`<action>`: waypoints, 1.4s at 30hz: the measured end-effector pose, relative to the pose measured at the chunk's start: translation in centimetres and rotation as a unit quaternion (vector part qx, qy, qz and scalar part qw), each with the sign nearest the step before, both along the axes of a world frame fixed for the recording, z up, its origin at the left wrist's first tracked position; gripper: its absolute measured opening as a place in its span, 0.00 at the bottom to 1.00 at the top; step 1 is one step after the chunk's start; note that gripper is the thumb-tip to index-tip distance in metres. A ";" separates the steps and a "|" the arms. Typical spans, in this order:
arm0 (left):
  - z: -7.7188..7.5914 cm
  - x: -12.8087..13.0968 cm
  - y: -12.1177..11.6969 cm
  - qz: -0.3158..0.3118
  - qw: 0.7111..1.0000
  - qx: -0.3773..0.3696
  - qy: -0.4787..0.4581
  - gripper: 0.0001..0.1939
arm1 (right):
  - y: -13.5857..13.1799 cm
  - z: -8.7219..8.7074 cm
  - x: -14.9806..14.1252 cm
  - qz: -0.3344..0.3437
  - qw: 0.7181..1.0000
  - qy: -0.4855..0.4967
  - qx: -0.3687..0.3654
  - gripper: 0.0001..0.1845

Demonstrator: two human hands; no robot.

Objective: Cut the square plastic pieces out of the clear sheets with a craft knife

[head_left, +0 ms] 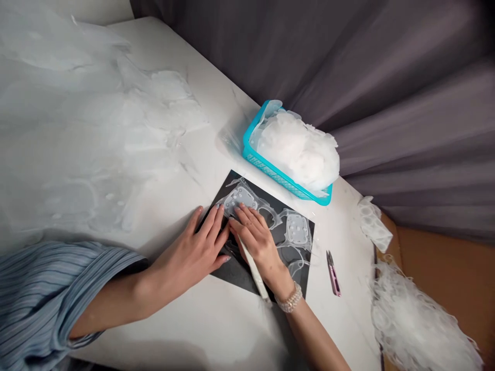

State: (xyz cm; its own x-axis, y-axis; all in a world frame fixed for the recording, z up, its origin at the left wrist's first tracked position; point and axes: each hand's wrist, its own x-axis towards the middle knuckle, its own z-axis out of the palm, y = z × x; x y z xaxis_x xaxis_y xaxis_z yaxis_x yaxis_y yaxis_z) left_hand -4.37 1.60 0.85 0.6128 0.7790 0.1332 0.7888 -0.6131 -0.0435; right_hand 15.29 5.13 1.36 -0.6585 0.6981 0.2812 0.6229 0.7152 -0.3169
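A black mat lies on the white table, with a thin translucent moulded sheet on top. The sheet has cut-outs, curved strips and flat panels dotted with small holes. My left hand lies on the mat's left side with fingers stretched out, fingertips at the edge of the upper panel. Closed round a slim white-handled tool, my right hand rests on the sheet beside the left fingers. The tool's working tip is hidden under the hand, so its exact kind cannot be told.
Behind the mat stands a blue basket heaped with translucent white pieces. Pink-handled thread snips lie to the right. A large pile of translucent sheets covers the left. Stringy offcuts fill a cardboard box at the right edge.
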 end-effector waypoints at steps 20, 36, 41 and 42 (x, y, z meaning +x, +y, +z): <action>0.0 -0.2 0.6 -0.050 0.997 0.018 0.049 0.40 | 0.2 5.2 13.8 -0.425 0.711 0.546 -0.124 0.07; 4.6 0.5 5.6 0.047 0.561 -0.678 -0.473 0.29 | -5.3 11.0 1.5 -0.017 0.915 0.266 -0.303 0.16; 5.2 0.6 5.3 0.103 0.513 -0.696 -0.492 0.12 | -2.7 10.2 2.2 -0.250 0.902 0.237 -0.261 0.13; 5.3 0.6 5.3 0.100 0.528 -0.690 -0.485 0.12 | -1.9 9.9 2.1 -0.261 0.901 0.221 -0.265 0.13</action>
State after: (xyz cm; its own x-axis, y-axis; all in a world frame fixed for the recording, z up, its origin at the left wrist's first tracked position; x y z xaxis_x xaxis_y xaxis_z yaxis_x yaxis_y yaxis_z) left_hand -3.74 6.89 6.13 0.6651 0.5807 -0.4695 0.0852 0.5656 0.8203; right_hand 17.36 3.20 11.22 -0.1067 0.9939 -0.0282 0.5592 0.0365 -0.8283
